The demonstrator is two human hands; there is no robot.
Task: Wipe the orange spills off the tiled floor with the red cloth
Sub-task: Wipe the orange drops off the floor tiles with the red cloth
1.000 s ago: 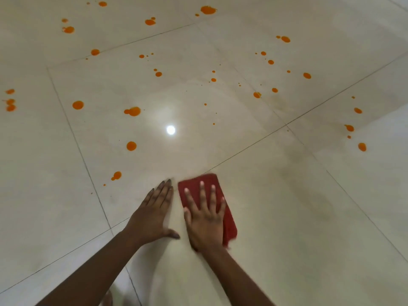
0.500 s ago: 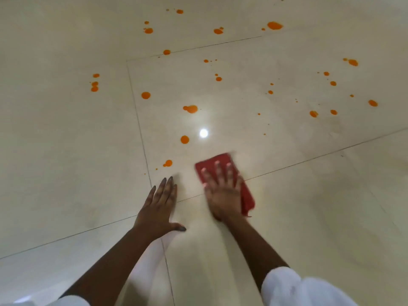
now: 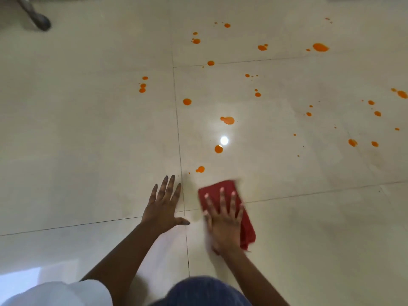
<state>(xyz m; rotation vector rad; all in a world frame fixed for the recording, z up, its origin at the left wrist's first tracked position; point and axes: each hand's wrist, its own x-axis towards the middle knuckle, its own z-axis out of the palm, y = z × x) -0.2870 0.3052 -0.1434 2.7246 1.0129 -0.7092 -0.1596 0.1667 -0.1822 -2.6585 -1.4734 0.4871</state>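
A folded red cloth [image 3: 213, 192] lies on the cream tiled floor [image 3: 88, 140]. My right hand [image 3: 224, 219] presses flat on it with fingers spread straight. My left hand [image 3: 164, 207] rests flat on the bare tile just left of the cloth, fingers straight, holding nothing. Several orange spills dot the floor beyond the hands. The nearest orange drop [image 3: 200, 169] sits just above the cloth's far edge. Further off are a round drop [image 3: 218, 149] and a larger blot [image 3: 227, 120].
A dark chair or furniture foot [image 3: 40, 21] stands at the far left top. A bright light reflection [image 3: 224, 140] shines on the tile. My white sleeve [image 3: 61, 293] and blue-clad knee [image 3: 205, 291] fill the bottom edge. More orange spots [image 3: 320, 47] spread to the right.
The view has swung left and tilted down, so the spills sit further right and my knee shows. My right hand and cloth keep sliding on the floor beside my still left hand.
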